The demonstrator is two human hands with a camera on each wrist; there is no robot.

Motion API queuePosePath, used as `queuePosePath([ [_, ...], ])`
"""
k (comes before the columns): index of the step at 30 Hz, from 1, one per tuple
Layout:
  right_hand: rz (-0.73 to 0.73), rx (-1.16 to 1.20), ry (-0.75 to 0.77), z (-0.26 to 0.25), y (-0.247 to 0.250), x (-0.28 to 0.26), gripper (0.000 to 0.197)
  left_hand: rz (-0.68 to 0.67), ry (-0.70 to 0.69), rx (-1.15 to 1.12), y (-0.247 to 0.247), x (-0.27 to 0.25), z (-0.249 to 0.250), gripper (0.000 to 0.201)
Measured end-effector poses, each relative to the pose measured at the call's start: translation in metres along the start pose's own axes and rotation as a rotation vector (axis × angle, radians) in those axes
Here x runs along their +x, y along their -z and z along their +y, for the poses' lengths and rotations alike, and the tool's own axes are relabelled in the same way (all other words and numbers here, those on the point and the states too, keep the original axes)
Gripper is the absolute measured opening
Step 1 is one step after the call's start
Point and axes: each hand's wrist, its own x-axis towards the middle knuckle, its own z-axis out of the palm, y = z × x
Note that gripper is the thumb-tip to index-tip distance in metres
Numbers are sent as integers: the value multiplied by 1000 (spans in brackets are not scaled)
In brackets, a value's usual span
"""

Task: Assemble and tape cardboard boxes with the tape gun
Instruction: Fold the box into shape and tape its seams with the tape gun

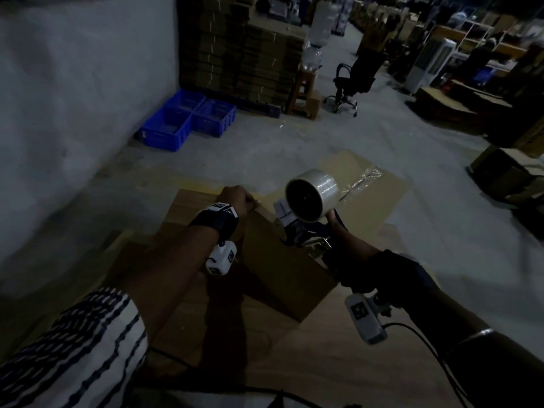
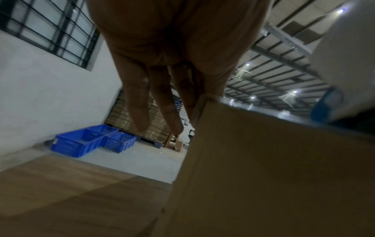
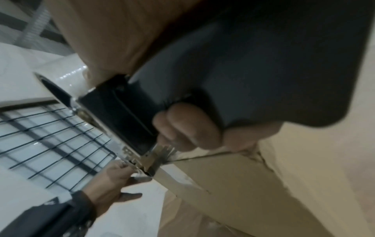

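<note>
Cardboard box (image 1: 282, 269) standing on flattened cardboard sheets (image 1: 338, 357) in front of me, top corner up. My left hand (image 1: 235, 198) at box's top corner, thumb and finger pinching edge, other fingers (image 2: 138, 102) hanging straight. My right hand (image 1: 341, 231) wrapped round tape gun (image 1: 306, 228) handle, clear tape roll (image 1: 312, 195) on top, gun's front end against box top edge just beside left hand. Blue crates (image 1: 188, 119) by wall.
</note>
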Motion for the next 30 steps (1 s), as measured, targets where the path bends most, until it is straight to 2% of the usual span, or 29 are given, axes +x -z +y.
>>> queuePosePath([
  [5,55,22,-32,2,-3,-10,86,13,-28,16,-3,-4,4,37],
  [8,59,13,-30,-1,-4,-18,73,16,-44,37,-3,-6,3,33],
  [11,36,-108,-120,1,5,-27,83,30,-43,13,-2,-5,2,29],
  [13,28,-116,-146,4,8,-33,82,10,-47,-9,-1,-5,3,33],
  [18,32,-108,-103,1,0,-43,80,11,-38,-43,-4,-8,3,40],
  [24,33,-138,-176,12,17,-43,80,27,-36,-55,-5,-7,2,36],
  [30,33,-149,-166,14,19,-42,77,30,-23,-105,-9,-9,-1,41],
])
